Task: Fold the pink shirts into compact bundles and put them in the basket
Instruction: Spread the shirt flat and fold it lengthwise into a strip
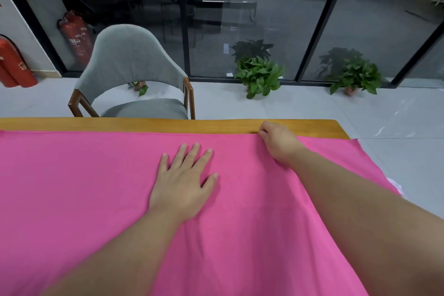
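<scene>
Spreading stage: flat-fingered left hand (183, 182) pins the smooth bright-pink cotton shirt (96, 187) while right hand (276, 140) pinches its far edge; folding inward likely follows.

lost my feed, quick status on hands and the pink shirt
Left hand flat on pink shirt. Right hand pinching its far edge. Shirt spread, unfolded. No basket in view.
</scene>
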A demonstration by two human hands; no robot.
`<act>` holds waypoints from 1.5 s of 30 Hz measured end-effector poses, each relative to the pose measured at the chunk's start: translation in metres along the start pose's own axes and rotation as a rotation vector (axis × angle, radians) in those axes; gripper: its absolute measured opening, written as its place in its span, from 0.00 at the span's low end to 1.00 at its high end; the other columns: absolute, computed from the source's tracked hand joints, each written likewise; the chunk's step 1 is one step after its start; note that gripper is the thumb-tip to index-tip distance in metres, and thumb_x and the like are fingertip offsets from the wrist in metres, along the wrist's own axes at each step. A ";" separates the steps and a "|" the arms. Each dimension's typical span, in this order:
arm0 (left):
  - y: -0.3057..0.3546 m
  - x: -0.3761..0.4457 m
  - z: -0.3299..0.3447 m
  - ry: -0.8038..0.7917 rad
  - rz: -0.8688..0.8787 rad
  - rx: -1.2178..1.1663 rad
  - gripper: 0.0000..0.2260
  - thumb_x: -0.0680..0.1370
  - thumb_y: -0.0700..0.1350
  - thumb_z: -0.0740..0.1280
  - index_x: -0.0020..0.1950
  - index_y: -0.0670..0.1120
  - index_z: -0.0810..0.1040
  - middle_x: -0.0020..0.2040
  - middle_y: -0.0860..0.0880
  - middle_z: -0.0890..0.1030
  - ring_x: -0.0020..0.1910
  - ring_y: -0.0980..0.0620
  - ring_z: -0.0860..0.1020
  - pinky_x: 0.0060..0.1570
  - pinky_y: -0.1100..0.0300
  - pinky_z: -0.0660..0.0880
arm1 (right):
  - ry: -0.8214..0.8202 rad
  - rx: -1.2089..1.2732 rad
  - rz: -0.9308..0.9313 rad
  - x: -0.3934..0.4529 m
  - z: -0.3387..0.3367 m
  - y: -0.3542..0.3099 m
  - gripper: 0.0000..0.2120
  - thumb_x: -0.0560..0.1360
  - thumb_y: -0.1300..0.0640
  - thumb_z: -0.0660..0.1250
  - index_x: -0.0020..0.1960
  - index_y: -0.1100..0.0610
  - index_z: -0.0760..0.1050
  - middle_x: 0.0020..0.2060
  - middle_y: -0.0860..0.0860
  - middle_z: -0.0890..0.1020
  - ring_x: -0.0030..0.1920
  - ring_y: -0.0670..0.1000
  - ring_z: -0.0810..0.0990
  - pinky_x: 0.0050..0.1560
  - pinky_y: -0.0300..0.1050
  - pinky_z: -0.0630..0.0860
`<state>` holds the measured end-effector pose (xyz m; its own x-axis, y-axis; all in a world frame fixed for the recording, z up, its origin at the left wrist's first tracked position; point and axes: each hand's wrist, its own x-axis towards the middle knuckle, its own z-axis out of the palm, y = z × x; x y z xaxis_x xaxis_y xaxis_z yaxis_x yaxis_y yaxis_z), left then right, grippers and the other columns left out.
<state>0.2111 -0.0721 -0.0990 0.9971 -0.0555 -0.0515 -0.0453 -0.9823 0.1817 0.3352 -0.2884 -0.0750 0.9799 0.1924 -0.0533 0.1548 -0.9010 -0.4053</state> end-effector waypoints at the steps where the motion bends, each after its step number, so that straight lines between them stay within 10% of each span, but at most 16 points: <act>1: 0.000 0.000 0.000 -0.001 -0.001 0.003 0.35 0.68 0.66 0.30 0.76 0.62 0.41 0.78 0.56 0.41 0.76 0.54 0.37 0.74 0.46 0.37 | -0.007 0.010 0.030 0.002 0.001 0.000 0.09 0.82 0.58 0.53 0.52 0.60 0.71 0.49 0.58 0.77 0.48 0.57 0.73 0.44 0.46 0.66; 7: -0.001 -0.001 -0.001 -0.027 0.001 0.002 0.34 0.70 0.67 0.33 0.76 0.63 0.44 0.78 0.58 0.44 0.76 0.55 0.40 0.74 0.47 0.39 | -0.051 -0.173 0.043 0.010 0.005 -0.006 0.14 0.84 0.56 0.49 0.59 0.64 0.67 0.56 0.61 0.76 0.55 0.60 0.74 0.45 0.46 0.64; 12: 0.014 0.038 -0.017 0.152 -0.123 0.019 0.18 0.81 0.57 0.50 0.67 0.55 0.69 0.66 0.51 0.69 0.65 0.49 0.64 0.60 0.50 0.59 | 0.008 -0.277 -0.036 0.011 0.010 -0.001 0.14 0.84 0.56 0.48 0.58 0.65 0.66 0.57 0.63 0.76 0.56 0.61 0.74 0.45 0.49 0.63; 17: 0.038 0.101 -0.029 0.088 -0.077 0.113 0.12 0.82 0.53 0.57 0.59 0.53 0.77 0.58 0.49 0.72 0.61 0.48 0.66 0.54 0.51 0.59 | 0.037 -0.288 -0.057 0.010 0.012 0.002 0.14 0.83 0.56 0.48 0.58 0.64 0.66 0.57 0.62 0.76 0.56 0.61 0.74 0.45 0.48 0.62; 26: 0.037 0.110 -0.029 0.082 0.059 0.040 0.06 0.81 0.51 0.60 0.46 0.51 0.71 0.48 0.51 0.74 0.55 0.47 0.71 0.48 0.53 0.58 | 0.087 -0.250 -0.067 0.007 0.014 0.001 0.13 0.83 0.56 0.49 0.58 0.63 0.67 0.57 0.60 0.76 0.56 0.61 0.73 0.46 0.49 0.60; 45: 0.037 0.102 -0.002 0.256 -0.145 -0.163 0.06 0.82 0.49 0.56 0.50 0.51 0.71 0.48 0.54 0.67 0.58 0.48 0.65 0.55 0.52 0.57 | 0.060 -0.068 -0.044 -0.005 -0.024 0.069 0.15 0.77 0.43 0.62 0.42 0.53 0.67 0.40 0.47 0.75 0.45 0.52 0.72 0.47 0.47 0.63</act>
<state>0.3113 -0.1134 -0.0956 0.9764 0.1494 0.1560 0.0876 -0.9339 0.3465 0.3440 -0.3605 -0.0806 0.9774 0.2107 0.0191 0.2044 -0.9169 -0.3428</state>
